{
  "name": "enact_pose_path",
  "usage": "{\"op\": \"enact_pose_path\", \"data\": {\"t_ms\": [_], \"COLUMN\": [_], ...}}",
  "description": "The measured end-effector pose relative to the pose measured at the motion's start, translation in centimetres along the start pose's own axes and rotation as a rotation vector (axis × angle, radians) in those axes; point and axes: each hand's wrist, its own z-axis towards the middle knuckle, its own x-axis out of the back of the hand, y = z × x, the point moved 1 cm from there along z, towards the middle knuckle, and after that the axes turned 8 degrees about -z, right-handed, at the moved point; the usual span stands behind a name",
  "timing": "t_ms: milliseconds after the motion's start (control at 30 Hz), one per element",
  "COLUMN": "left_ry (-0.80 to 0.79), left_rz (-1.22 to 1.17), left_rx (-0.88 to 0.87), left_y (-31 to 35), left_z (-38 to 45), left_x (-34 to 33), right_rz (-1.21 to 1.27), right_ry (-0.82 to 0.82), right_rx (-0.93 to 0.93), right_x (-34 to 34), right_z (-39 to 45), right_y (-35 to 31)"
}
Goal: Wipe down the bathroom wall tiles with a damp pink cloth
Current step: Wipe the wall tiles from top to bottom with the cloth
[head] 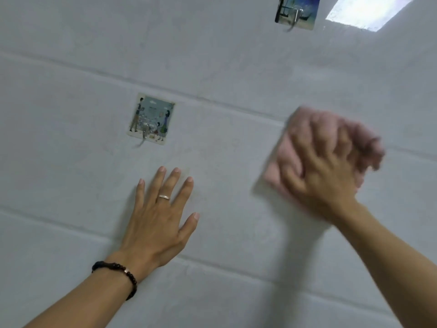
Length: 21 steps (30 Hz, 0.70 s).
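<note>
The left hand (158,216) lies flat against the wall tiles (71,174), fingers straight and spread wide, palm to the wall and holding nothing; a ring (164,197) sits on one finger and a dark beaded bracelet (118,273) circles the wrist. Off at its three o'clock, well apart, the right hand (328,166) presses the pink cloth (281,159) against the tiles — its fingers are spread and bent over the cloth, bunching it, though the whole hand is blurred and the exact grip cannot be told. The cloth shows at the nine o'clock side of that hand and under its fingers, touching the wall just below a grout line (212,100) that runs slantwise across the view. At twelve o'clock from the left hand, near its fingertips but not touching them, a small square sticker hook (152,119) with a printed picture of people is stuck to the tile, its metal hook hanging at the lower edge. A second sticker hook (298,13) sits at the top edge of the view, at about one o'clock, and just beside it — toward three o'clock — a bright patch of reflected light (364,13) shines on the glossy tile.
</note>
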Motion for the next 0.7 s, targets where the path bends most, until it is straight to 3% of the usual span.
{"op": "enact_pose_path", "data": {"t_ms": [67, 100, 233, 300, 333, 433, 500, 633, 700], "left_ry": [-0.004, -0.013, -0.05, -0.063, -0.065, 0.006, 0.049, 0.023, 0.006], "left_rz": [-0.002, 0.0, 0.005, 0.023, 0.036, 0.062, 0.065, 0.046, 0.029], "left_rx": [0.019, 0.027, 0.053, 0.043, 0.025, -0.042, -0.048, -0.003, -0.003], "left_y": [0.0, 0.1, 0.7, 0.7, 0.5, -0.6, -1.7, -3.7, -4.1], "left_z": [0.0, -0.1, 0.3, 0.3, 0.2, 0.1, 0.2, 0.4, 0.3], "left_x": [0.2, 0.3, 1.5, 2.1, 2.4, 3.3, 3.3, 2.4, 2.1], "right_rz": [0.081, 0.097, 0.094, 0.07, 0.048, 0.038, 0.092, 0.12, 0.105], "right_ry": [-0.027, -0.005, 0.141, 0.13, 0.129, 0.042, 0.051, 0.115, 0.117], "right_rx": [-0.193, -0.17, 0.385, 0.506, 0.451, -0.001, -0.107, 0.381, 0.461], "right_x": [0.2, 0.1, -0.9, -0.4, -0.4, 0.0, 0.3, -0.4, 0.1], "right_z": [3.3, 3.4, -3.6, -3.4, -1.9, 2.9, 3.2, -3.2, -4.2], "right_y": [-0.5, -1.6, -5.9, -4.9, -4.1, -4.1, -7.6, -11.7, -9.8]}}
